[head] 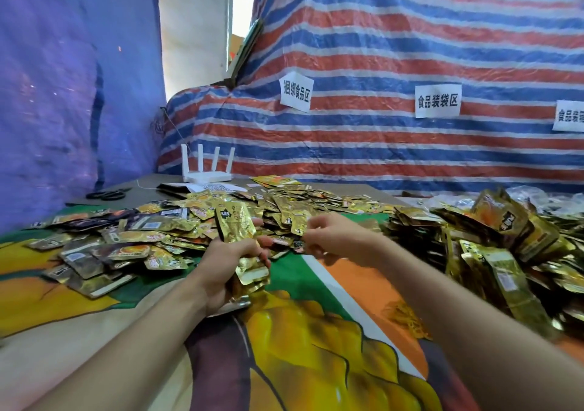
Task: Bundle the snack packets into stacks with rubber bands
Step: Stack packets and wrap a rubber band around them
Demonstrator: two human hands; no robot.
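- The left hand (230, 263) is clenched round a stack (237, 230) of gold snack packets. It holds the stack upright above the near edge of the spread, over the printed cloth (316, 363) that covers the surface (148, 179).
- The right hand (331, 237) is at the edge of the loose packets (177, 224), just right of the stack, with its fingers curled. A packet sits at the fingertips, but I cannot tell whether it is pinched or only touched.
- The stack carries no band that I can see, so I'd say it is being built up and the binding is yet to come.
- The packets are glossy foil, and the ones at the bottom of the grip already fan out unevenly. If the grip slackens, or another packet is pushed in off-square, the stack could slide apart and spill.
- The rubber bands (407, 319) lie in a small tangle on the cloth, near and to the right, well apart from the stack. Pulling one out with a single hand may drag several along.
- A band stretched over misaligned packets could snap off or crease them, so the edges want squaring first.
- A second heap (505, 246) of packets rises on the far right. A careless reach across could knock it into the loose ones and mix the two.
- The router (207, 170) and the scissors (109, 194) sit far left, out of the way.
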